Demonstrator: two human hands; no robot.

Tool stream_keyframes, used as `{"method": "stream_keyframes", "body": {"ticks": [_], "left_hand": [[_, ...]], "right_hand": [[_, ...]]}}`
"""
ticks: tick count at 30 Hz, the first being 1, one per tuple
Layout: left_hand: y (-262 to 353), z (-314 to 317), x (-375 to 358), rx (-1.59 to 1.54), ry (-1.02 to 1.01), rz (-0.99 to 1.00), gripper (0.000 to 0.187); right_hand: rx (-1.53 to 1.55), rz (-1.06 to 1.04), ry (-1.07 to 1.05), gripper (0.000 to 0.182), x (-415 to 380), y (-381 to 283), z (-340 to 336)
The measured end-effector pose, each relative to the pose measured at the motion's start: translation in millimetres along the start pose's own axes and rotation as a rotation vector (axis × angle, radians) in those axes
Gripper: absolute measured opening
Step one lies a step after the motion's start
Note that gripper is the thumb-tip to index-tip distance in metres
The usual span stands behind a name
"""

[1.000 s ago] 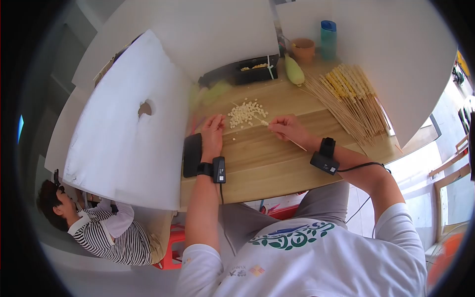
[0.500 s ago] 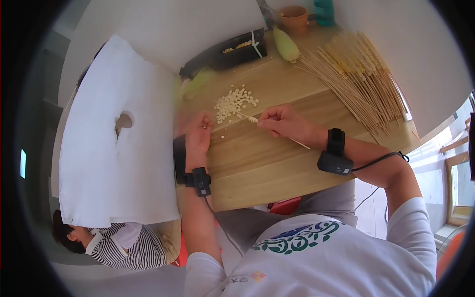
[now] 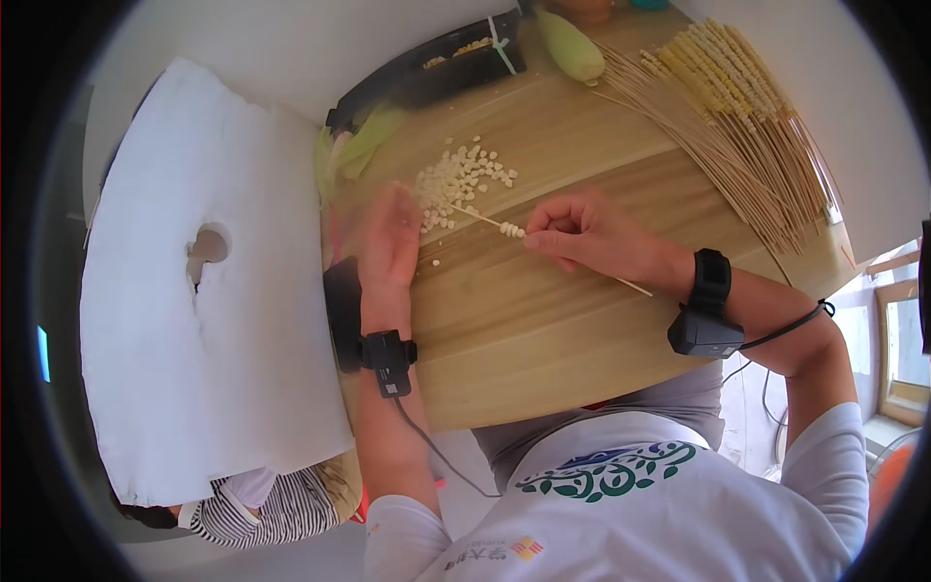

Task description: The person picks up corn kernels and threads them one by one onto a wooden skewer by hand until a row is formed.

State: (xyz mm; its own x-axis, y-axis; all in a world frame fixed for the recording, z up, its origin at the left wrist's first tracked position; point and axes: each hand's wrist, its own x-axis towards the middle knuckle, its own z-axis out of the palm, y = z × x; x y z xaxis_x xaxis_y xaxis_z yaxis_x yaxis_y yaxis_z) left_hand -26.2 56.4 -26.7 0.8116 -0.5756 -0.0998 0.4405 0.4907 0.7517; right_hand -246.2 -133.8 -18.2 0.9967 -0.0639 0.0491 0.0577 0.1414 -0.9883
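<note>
My right hand (image 3: 592,233) is closed on a thin wooden skewer (image 3: 477,214). Several pale corn kernels (image 3: 511,230) sit threaded on it, just in front of my fingertips. The skewer's bare tip points left, over a pile of loose corn kernels (image 3: 464,175) on the wooden table (image 3: 543,330). At the left edge of that pile is my left hand (image 3: 391,238), palm turned partly inward. Its fingertips are blurred, so I cannot make out whether they pinch a kernel. A dark box-shaped device is strapped to each wrist.
A bundle of skewers (image 3: 752,126), many loaded with kernels, lies at the right. An ear of corn (image 3: 569,47) and a black tray (image 3: 427,82) holding kernels are at the back. Green husks (image 3: 364,141) lie left, beside a white board (image 3: 213,320). Another person's striped sleeve (image 3: 281,509) shows below it.
The view has shifted. My right hand with the skewer has moved away from the pile to the right, baring more of the skewer's tip. My left hand has reached up to the pile's edge.
</note>
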Motion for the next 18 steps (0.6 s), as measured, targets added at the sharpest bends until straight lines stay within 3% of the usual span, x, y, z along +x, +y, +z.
{"method": "stream_keyframes", "body": {"ticks": [18], "left_hand": [[3.6, 0.2, -8.2, -0.241, -0.050, -0.053, 0.018]], "right_hand": [[-0.009, 0.086, -0.017, 0.015, -6.2, -10.6, 2.4]]}}
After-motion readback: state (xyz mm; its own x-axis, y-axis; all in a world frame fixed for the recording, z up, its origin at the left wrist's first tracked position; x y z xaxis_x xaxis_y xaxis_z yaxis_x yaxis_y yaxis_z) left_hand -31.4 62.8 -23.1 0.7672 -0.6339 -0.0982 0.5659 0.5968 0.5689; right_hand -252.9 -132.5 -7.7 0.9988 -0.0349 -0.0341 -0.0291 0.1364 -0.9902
